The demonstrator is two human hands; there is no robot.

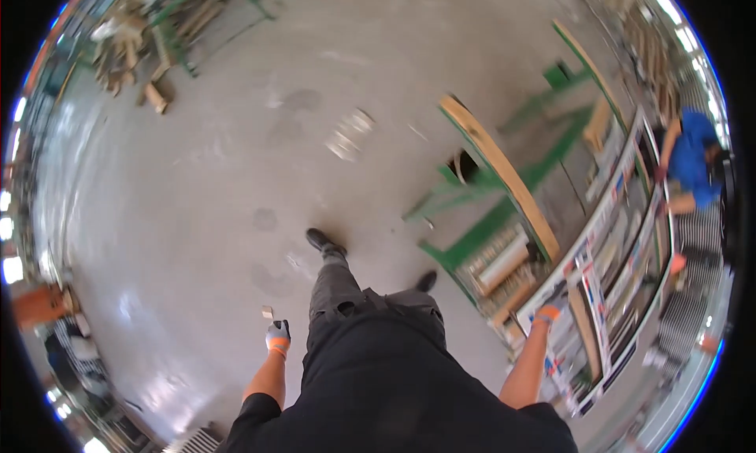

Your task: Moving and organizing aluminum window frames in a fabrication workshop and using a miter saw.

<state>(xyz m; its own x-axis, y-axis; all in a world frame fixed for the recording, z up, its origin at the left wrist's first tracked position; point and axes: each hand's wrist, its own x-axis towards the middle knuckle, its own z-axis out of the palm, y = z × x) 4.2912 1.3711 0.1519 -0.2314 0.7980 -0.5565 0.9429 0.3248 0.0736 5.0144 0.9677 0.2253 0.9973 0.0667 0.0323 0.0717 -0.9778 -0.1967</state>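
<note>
Dark shirt and grey work trousers fill the bottom of the view, since the camera looks straight down the person's body, with one black shoe stepping forward on the concrete floor.

Left hand is gloved, grey with an orange cuff, and it's closed around a small pale block that sticks up just above the fingers. Could be a wood offcut, but it's too small to say for sure. The hand hangs out at the person's side over bare floor.

Right hand wears the same kind of glove and reaches out to the long white frame lying flat on the green workbench. It looks like it's gripping the near rail of that frame, though it's blurry enough that I can't really tell whether the fingers are fully wrapped or just resting there. A long wooden plank leans along the bench just beside the frame.

My read is that this is the walk-up-and-grab stage: the person is mid-stride, steadying or taking hold of the frame. The next move probably needs both feet planted and a firmer right-hand grip before anything shifts.

Another person in a blue shirt works at the far side of the frame. A pile of scrap wood sits well off in the far corner.
</note>
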